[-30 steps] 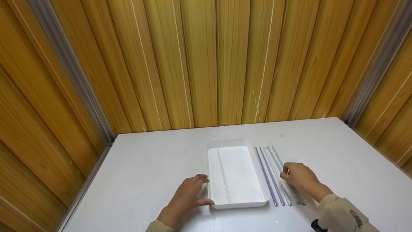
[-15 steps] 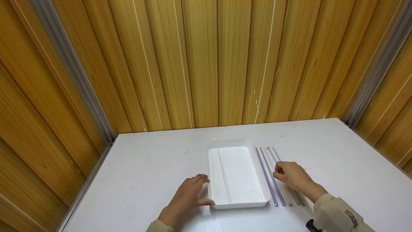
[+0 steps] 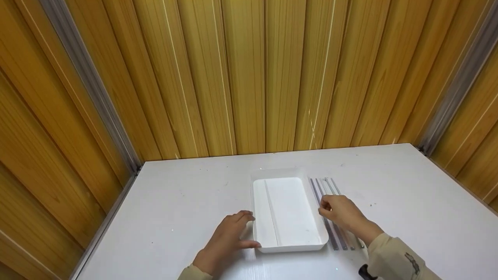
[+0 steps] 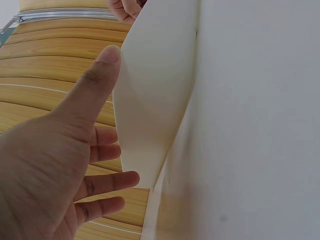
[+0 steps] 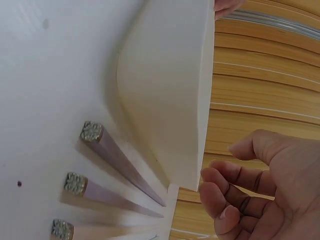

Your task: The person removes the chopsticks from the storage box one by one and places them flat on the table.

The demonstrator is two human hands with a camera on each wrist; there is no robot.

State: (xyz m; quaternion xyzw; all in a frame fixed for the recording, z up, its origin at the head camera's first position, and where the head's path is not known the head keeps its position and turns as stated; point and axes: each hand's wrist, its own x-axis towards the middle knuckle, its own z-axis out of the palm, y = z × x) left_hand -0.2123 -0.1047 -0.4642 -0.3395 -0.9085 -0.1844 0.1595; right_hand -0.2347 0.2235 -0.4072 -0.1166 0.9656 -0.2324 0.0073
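Observation:
A shallow white tray (image 3: 292,248) with a lengthwise line along its floor lies on the table. At its front left corner, my left hand (image 3: 228,236) has thumb and fingers spread along the wall. The left wrist view shows the thumb at the rim of the tray wall (image 4: 155,95). Several slim chopsticks (image 3: 334,238) lie side by side along the tray's right side. Over them, beside the right rim, is my right hand (image 3: 342,213). In the right wrist view its fingers (image 5: 235,182) are loosely bent, thumb apart, with nothing between. Patterned silvery ends cap the lilac and pinkish chopsticks (image 5: 122,162).
The white table (image 3: 186,202) is speckled with small marks. Yellow wood-grain panels (image 3: 245,77) stand behind it and at both sides, with grey metal posts (image 3: 97,93) at the corners. A dark band (image 3: 365,272) shows by the right sleeve.
My right hand has moved left across the chopsticks toward the tray's right rim. The left hand stays at the front left corner, and the tray keeps its place.

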